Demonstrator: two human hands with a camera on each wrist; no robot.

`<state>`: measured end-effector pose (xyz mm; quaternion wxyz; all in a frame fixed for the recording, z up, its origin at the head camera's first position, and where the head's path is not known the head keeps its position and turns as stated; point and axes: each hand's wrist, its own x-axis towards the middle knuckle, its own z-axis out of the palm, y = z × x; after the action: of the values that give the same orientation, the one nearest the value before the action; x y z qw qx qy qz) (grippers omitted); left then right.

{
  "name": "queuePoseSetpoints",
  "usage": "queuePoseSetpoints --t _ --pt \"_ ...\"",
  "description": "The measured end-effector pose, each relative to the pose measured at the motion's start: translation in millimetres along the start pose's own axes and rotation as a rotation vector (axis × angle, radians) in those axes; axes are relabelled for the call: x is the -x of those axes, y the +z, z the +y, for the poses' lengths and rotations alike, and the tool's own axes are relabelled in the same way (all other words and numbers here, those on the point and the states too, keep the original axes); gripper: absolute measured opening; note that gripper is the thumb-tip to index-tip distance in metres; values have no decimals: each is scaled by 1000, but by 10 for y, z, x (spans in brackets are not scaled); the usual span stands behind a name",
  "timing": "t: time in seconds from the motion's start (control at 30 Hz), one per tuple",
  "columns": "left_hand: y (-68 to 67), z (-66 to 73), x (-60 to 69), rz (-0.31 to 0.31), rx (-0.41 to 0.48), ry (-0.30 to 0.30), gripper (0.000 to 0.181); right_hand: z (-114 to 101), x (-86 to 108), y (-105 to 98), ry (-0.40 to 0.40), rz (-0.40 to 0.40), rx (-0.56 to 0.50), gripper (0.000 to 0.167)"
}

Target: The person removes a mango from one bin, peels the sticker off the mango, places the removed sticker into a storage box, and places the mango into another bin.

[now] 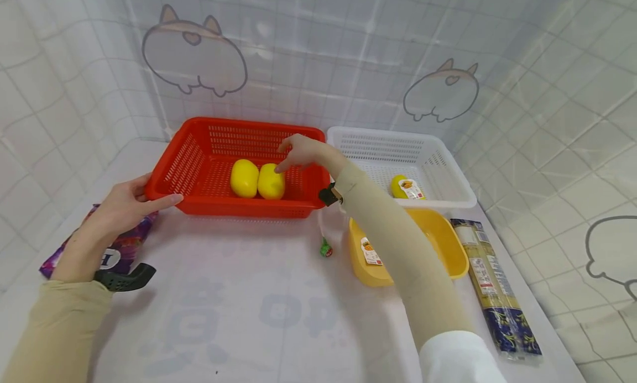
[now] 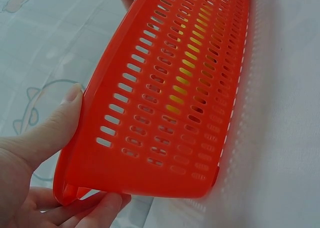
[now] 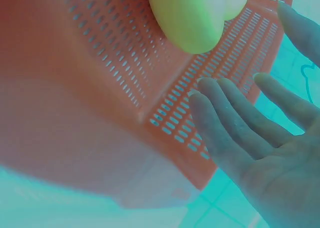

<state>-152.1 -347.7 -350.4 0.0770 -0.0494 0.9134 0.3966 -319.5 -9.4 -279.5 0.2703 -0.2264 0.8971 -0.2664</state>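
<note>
The left hand pinches the near left corner of a red basket, its thumb against the rim and its fingers curled beneath the edge. Just under this hand and wrist, partly hidden, lies a purple bag. The right hand reaches in over the basket's right end, palm empty, fingers loosely spread; the right wrist view shows a gap between them and the fruit. Two yellow fruits sit side by side in the basket: the right fruit just below the right fingertips, the left fruit a little farther off. To the right of that hand stands a white basket; nearer the body, a yellow tub lies partly behind the forearm, with a lollipop left of it.
</note>
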Motion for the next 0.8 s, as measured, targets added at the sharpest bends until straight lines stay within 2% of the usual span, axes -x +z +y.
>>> queuePoseSetpoints --t 0.3,0.63,0.8 --pt "6 -10 -2 2 -4 5 104 118 162 -42 -89 48 10 63" --pt "3 0 5 -1 -2 3 105 281 336 -38 -106 97 29 62" --pt "0 -20 -6 0 7 1 106 349 415 -34 -139 121 22 59"
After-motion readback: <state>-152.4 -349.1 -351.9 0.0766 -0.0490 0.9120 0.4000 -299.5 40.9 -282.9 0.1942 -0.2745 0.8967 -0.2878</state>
